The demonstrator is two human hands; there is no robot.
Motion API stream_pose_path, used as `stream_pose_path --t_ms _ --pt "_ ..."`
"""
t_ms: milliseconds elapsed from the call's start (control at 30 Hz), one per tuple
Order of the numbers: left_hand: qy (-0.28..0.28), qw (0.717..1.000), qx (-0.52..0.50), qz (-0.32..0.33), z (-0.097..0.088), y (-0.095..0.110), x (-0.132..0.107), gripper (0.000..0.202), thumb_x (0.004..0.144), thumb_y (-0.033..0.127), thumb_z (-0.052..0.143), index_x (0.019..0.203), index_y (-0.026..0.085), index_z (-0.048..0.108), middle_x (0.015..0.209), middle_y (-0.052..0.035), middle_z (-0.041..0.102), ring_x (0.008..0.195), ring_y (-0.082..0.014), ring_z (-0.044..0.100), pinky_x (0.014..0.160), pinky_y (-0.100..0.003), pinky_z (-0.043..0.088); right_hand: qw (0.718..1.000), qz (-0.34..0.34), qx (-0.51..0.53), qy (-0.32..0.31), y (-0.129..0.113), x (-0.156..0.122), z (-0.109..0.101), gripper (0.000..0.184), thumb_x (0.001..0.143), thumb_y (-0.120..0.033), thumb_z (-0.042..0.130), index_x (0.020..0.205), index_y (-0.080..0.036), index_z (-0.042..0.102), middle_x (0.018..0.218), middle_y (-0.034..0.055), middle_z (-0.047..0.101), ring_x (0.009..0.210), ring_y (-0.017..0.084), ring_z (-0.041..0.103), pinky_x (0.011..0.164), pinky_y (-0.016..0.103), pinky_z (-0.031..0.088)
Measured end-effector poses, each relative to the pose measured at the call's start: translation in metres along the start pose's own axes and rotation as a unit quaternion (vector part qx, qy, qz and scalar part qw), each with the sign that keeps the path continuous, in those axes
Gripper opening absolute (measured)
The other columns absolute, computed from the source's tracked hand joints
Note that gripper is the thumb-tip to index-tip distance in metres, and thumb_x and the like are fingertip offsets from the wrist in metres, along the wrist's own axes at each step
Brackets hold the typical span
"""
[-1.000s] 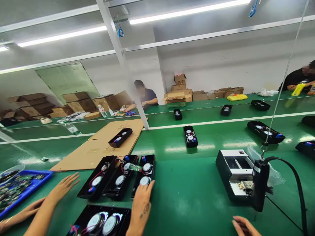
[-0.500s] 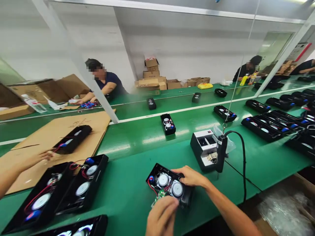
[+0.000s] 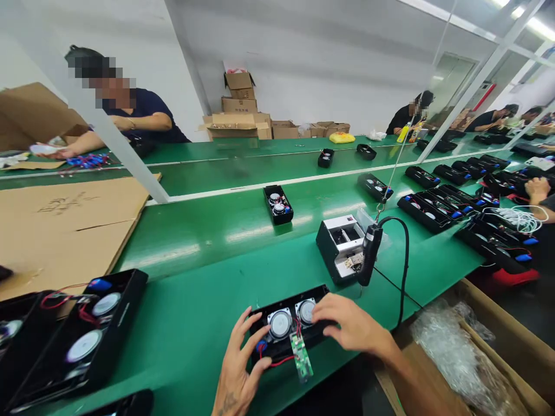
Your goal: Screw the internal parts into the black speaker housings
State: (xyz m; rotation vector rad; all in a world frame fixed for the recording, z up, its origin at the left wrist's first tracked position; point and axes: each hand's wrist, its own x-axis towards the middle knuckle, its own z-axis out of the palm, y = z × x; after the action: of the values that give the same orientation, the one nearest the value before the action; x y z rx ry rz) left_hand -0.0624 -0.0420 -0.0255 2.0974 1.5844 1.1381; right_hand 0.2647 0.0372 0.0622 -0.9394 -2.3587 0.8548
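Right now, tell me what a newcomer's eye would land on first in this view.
Front and centre, the person's left hand and right hand are spread over an open black speaker housing holding two round speaker drivers, with a green circuit board at its near edge. Just beyond stands a soldering station with a soldering iron beside it. Off to the right, a cluster of similar black housings sits on the green workbench.

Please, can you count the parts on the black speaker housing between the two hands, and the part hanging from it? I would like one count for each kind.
On the black speaker housing:
Round speakers: 2
Blue parts: 1
Green circuit boards: 1
Total: 4
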Motion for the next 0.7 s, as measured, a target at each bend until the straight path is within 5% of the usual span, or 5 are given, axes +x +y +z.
stream_pose_path --t_ms 200,300,400,500,700 --pt "-0.021 0.998 0.005 0.062 -0.002 -0.015 -0.004 0.067 0.094 0.082 0.062 0.141 0.035 0.072 0.154 -0.0105 0.068 0.158 -0.0418 0.051 0.121 -0.066 0.054 0.982 -0.11 -0.015 0.151 -0.017 -0.022 0.077 0.047 0.095 -0.003 0.064 0.132 -0.03 0.075 0.119 0.008 0.085 0.107 0.027 0.076 0.089 0.045 0.065" --pt "-0.033 0.997 0.021 0.072 -0.001 -0.017 -0.001 0.061 0.097 0.079 0.061 0.136 0.034 0.074 0.152 -0.0098 0.07 0.159 -0.0409 0.05 0.126 -0.068 0.048 0.968 -0.087 0.074 0.225 -0.019 -0.014 0.09 0.029 0.103 -0.012 0.066 0.121 -0.031 0.08 0.106 0.0055 0.088 0.102 0.026 0.081 0.089 0.044 0.067" --pt "-0.018 0.999 0.022 0.034 0.003 -0.009 0.006 0.037 0.11 0.053 0.053 0.119 0.029 0.08 0.137 -0.0077 0.078 0.156 -0.0356 0.054 0.123 -0.061 0.054 0.952 0.037 0.168 0.255 -0.02 -0.001 0.079 0.009 0.102 -0.027 0.077 0.104 -0.027 0.085 0.099 0.0059 0.088 0.095 0.025 0.083 0.09 0.04 0.069" --pt "0.009 1.0 0.002 -0.01 0.007 0.006 0.016 0.026 0.11 0.033 0.053 0.121 0.027 0.076 0.127 -0.0062 0.081 0.149 -0.0309 0.062 0.117 -0.055 0.06 0.943 0.105 0.187 0.253 -0.019 0.017 0.057 0.01 0.099 -0.033 0.083 0.1 -0.025 0.088 0.098 0.006 0.087 0.089 0.024 0.083 0.086 0.036 0.069" --pt "0.049 0.998 0.008 0.046 0.002 0.034 0.022 0.029 0.106 0.011 0.051 0.118 0.03 0.07 0.156 -0.0042 0.065 0.154 -0.025 0.057 0.125 -0.056 0.053 0.988 -0.049 0.029 0.146 -0.018 0.034 0.024 0.036 0.109 -0.012 0.055 0.128 -0.026 0.082 0.11 0.0079 0.087 0.094 0.023 0.081 0.082 0.036 0.065"
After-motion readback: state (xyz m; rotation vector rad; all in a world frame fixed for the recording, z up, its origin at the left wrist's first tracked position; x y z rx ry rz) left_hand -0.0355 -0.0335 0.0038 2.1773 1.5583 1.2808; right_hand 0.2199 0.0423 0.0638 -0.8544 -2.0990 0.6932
